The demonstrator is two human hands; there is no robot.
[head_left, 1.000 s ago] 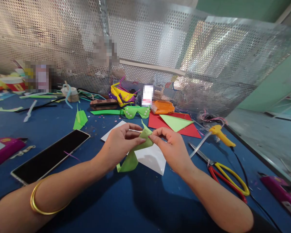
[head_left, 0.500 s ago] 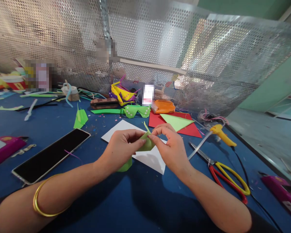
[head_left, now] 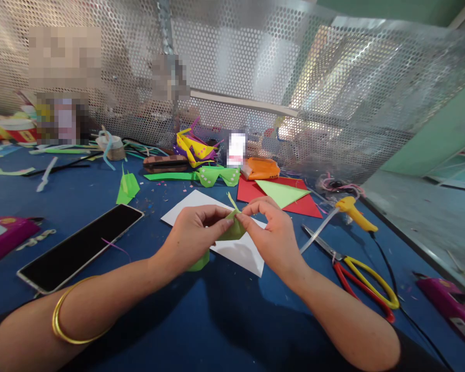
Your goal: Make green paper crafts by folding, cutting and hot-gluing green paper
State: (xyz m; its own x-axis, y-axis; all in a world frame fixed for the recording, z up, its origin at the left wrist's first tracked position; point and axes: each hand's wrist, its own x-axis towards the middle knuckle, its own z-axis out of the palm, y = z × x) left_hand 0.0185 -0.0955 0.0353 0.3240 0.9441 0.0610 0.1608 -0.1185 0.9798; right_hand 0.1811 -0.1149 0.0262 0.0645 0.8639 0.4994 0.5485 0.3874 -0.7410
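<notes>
My left hand and my right hand meet above the blue table, both pinching a folded strip of light green paper. Fingers and thumbs of both hands press on the fold. A loose end of the strip curls out below my left hand. Under the hands lies a white sheet of paper. A gold bangle sits on my left forearm.
A phone lies left of the hands. Scissors with red and yellow handles and a yellow glue gun lie at the right. Red paper with a green triangle, an orange object and paper scraps lie behind, before a perforated metal screen.
The green strip has been folded tighter between the hands; most of its hanging end has drawn up under my left hand. The hands have stayed over the white sheet.
</notes>
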